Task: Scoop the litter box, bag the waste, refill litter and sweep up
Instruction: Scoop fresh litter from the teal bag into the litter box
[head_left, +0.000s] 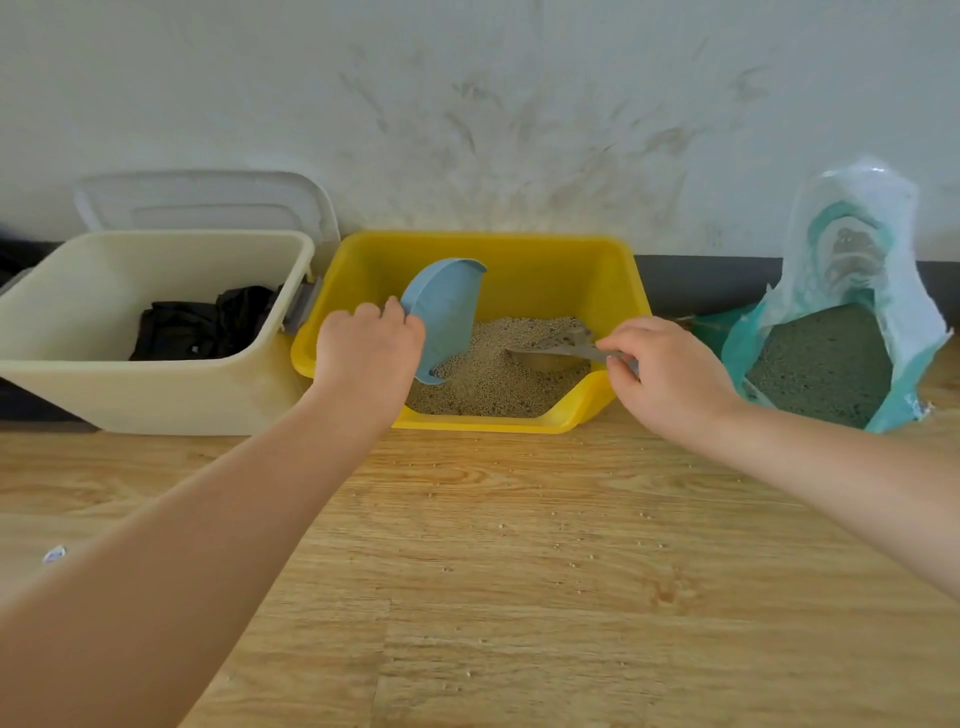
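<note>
Mid-frame, left hand (369, 353) grips the blue pan (441, 317) over the yellow box (519, 244); right hand (670, 374) pinches the grey scoop (561, 343) in the litter (493, 374).

A yellow litter box (613, 291) holds tan litter (493, 379). A blue scoop (447, 312) stands tilted in it, lower edge in the grains, beside a grey scoop (558, 343) lying flat. An open teal bag (841, 312) of grey litter stands right.

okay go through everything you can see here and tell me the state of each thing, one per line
Yellow litter box: open-topped, holding litter.
Blue dustpan: tilted, edge in litter, gripped by left hand.
Grey scoop: in litter, pinched by right hand.
Cream bin: lid up, black bag inside.
Litter bag: open, upright.
Floor: scattered with grains.
</note>
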